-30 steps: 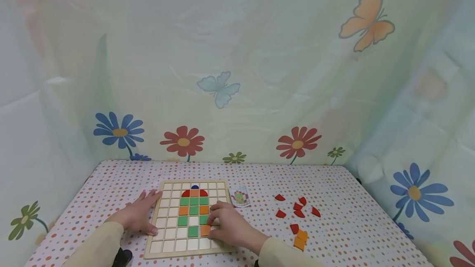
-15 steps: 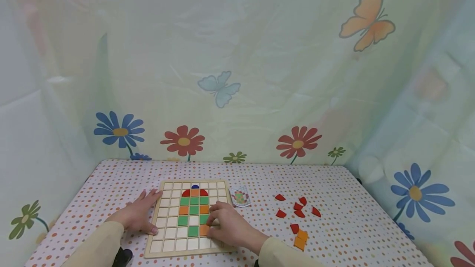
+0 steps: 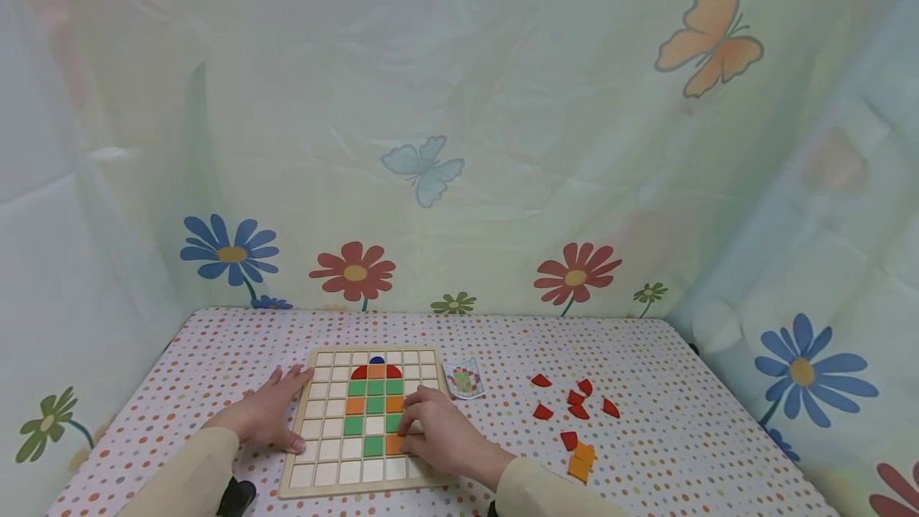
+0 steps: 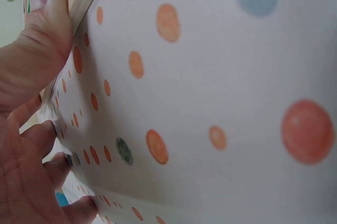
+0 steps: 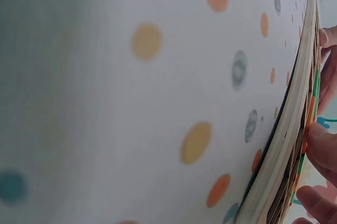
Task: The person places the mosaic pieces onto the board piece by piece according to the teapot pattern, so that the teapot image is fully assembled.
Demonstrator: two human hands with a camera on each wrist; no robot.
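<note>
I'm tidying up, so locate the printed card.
In the head view, the printed card lies just right of the wooden board, left of the loose red pieces.

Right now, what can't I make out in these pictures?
Head view: some cells of the pale wooden grid board, hidden by the right hand.
Head view: fine details on the small printed card, too small.
Left wrist view: the board's face, mostly behind the left hand.
Right wrist view: the board's face, seen nearly edge-on.

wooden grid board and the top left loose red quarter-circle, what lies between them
In the head view: the printed card beside the board, then bare dotted tablecloth.
</note>
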